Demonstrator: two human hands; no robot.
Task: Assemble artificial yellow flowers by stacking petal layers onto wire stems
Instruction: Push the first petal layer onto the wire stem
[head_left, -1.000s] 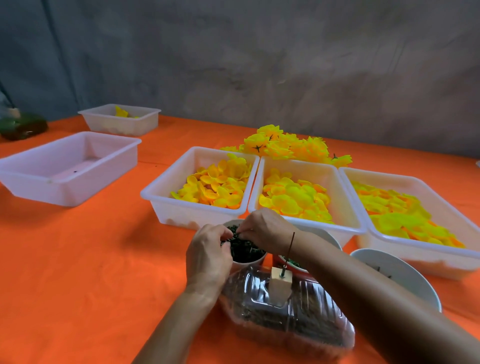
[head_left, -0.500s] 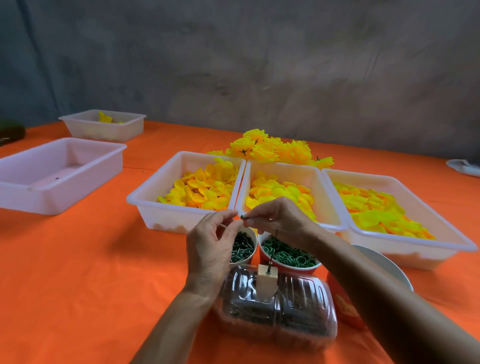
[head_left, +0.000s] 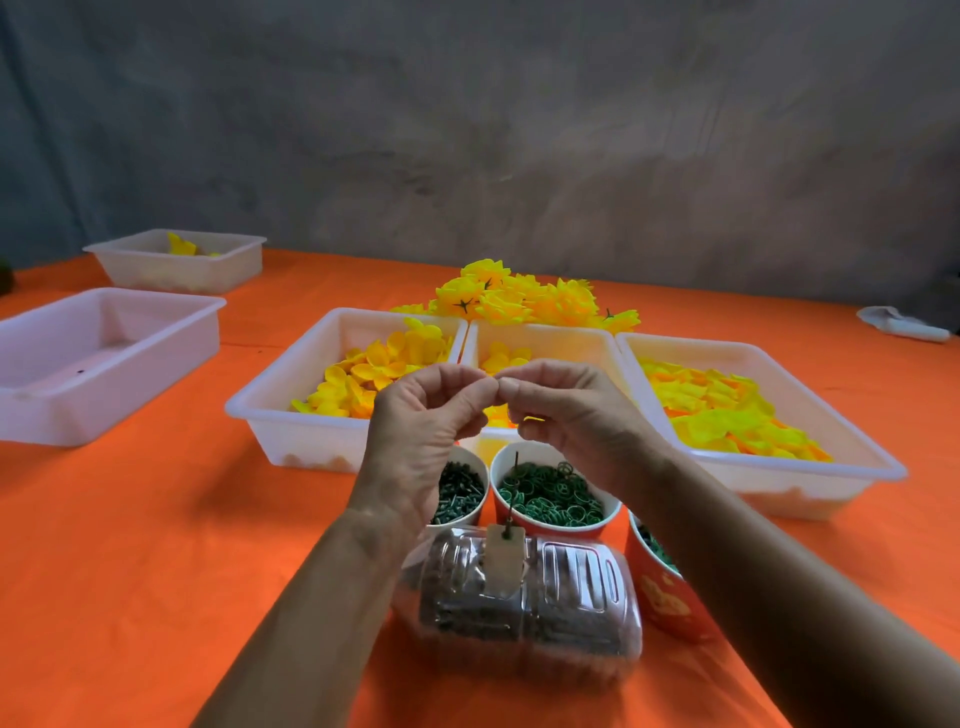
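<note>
both hands (head_left: 496, 387) raised from the cup of green stems (head_left: 457, 491) | fingertips pinched together on something too small to identify | petal stacking judged not yet begun

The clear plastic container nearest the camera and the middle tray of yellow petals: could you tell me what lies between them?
In the head view, two cups sit between the clear plastic container and the middle tray: a cup of green rings and a cup of dark pieces.

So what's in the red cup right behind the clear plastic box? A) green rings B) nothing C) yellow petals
A: the red cup behind the clear plastic box is full of little green rings.
</note>
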